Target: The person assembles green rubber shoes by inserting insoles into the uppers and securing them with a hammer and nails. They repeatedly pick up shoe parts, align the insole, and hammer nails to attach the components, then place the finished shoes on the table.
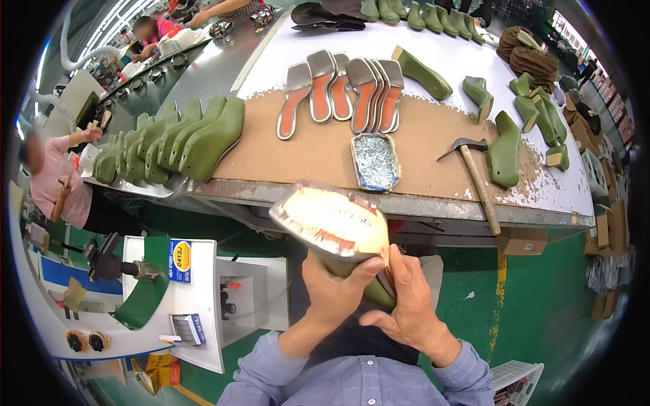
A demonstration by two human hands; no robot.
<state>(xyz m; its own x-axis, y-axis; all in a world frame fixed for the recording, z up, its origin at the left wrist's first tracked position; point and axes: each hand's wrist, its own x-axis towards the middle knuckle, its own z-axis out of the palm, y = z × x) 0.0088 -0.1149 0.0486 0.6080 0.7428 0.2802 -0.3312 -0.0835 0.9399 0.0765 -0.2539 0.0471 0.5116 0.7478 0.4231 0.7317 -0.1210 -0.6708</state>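
In front of my body I hold a green shoe last (380, 295) sole-up, with a pale insole (328, 218) lying on its bottom. My left hand (332, 287) wraps round the last from below, its thumb on the insole's near edge. At the heel end, my right hand (410, 304) grips the last, fingers along the insole's edge and thumb on the green side. Beyond them, on the bench, a shallow box of small nails (376, 162) sits near the front edge. A hammer (469, 169) lies to its right, its wooden handle overhanging the edge.
Several orange-and-grey insoles (294, 101) lie on the bench (271, 159). Green lasts stand in a row at left (213, 139), with more at right (504, 152). A white machine (203, 298) stands at my left. A person in pink (57, 176) is farther left. A white basket (518, 379) sits low right.
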